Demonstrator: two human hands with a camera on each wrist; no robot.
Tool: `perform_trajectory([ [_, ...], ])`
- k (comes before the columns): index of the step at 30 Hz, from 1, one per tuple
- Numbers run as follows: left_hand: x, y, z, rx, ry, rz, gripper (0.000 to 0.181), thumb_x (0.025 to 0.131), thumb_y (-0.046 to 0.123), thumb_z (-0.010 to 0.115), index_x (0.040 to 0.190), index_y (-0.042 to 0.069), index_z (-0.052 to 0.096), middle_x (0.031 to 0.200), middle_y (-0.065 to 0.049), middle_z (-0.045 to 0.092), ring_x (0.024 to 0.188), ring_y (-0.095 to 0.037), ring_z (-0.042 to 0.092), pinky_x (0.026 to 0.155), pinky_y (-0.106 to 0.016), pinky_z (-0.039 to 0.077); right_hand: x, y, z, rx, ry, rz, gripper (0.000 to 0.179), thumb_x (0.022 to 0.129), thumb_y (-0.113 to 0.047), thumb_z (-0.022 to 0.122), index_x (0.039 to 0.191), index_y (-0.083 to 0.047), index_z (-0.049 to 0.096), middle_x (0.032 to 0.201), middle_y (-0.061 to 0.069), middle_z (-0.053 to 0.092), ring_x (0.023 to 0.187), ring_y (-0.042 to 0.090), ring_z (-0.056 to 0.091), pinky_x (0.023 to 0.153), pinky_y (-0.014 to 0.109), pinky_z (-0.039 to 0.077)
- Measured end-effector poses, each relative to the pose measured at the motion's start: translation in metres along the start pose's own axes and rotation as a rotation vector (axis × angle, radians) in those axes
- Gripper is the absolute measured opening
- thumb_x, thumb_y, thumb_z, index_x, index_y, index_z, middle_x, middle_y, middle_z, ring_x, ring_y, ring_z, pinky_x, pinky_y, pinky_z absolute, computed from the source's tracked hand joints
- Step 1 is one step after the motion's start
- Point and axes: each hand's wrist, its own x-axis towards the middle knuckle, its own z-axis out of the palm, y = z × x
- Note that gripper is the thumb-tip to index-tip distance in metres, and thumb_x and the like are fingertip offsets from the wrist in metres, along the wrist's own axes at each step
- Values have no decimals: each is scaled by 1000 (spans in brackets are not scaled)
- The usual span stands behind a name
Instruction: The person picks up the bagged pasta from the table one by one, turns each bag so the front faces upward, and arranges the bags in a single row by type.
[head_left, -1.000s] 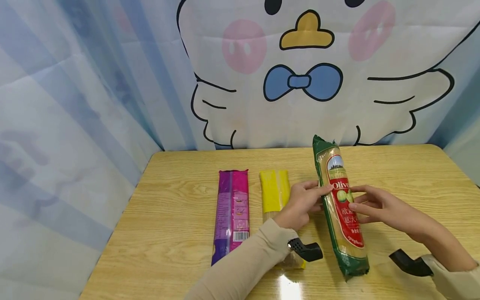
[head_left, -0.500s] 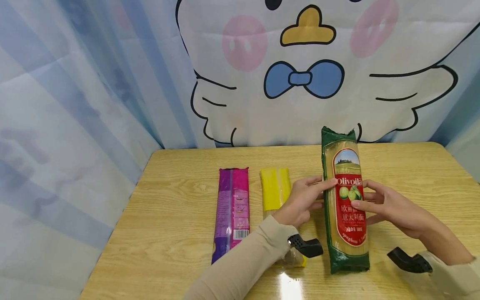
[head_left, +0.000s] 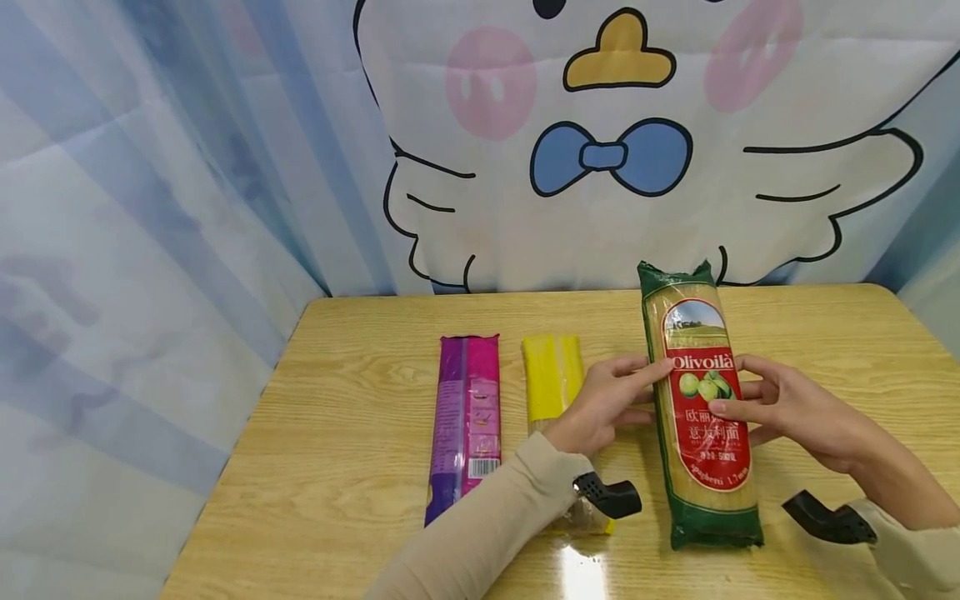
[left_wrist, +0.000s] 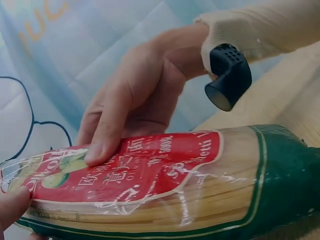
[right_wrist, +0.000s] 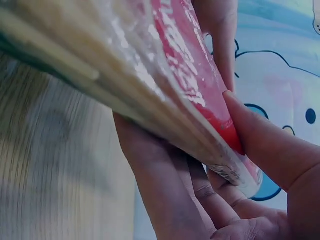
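Observation:
Both hands hold a spaghetti packet with green ends and a red label, its printed front facing up. My left hand grips its left edge, thumb on the label and fingers behind. On the opposite edge, my right hand has its thumb across the label near the olives picture. The right wrist view shows the right-hand fingers curled under the packet, above the table. In the left wrist view, the left thumb shows at the lower left edge of the spaghetti packet.
A purple and pink packet lies on the wooden table left of the hands. Beside it lies a yellow-topped packet, partly hidden by the left arm. A printed curtain hangs behind the table.
The spaghetti packet has turned from a slanted, partly sideways pose so its label faces up fully, and has shifted slightly right. Both hands keep hold of it, the right hand moving with it.

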Motion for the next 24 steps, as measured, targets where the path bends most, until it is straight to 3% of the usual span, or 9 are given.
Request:
perform_trajectory([
  [11,2,-9,1,6,48,-2,27,88,24,77,112,13,72,95,-4,74,92,-29,73,80,-47,60,2,-2,-2,-10,11,0,54,102,-15,56,142,6,27,110,5,70,92,25,71,74,47,61],
  [17,5,-11,5,-14,125,-9,27,88,22,77,112,12,71,91,-5,74,87,-25,74,78,-43,61,7,-3,-1,-24,38,47,54,100,-22,60,138,5,32,113,13,67,91,24,71,74,47,61],
  [24,8,-8,6,-16,190,-36,31,90,21,74,118,10,68,91,-8,75,88,-25,73,80,-44,61,9,1,-9,-5,6,35,50,102,-20,56,137,6,31,109,11,68,92,25,71,74,48,61],
])
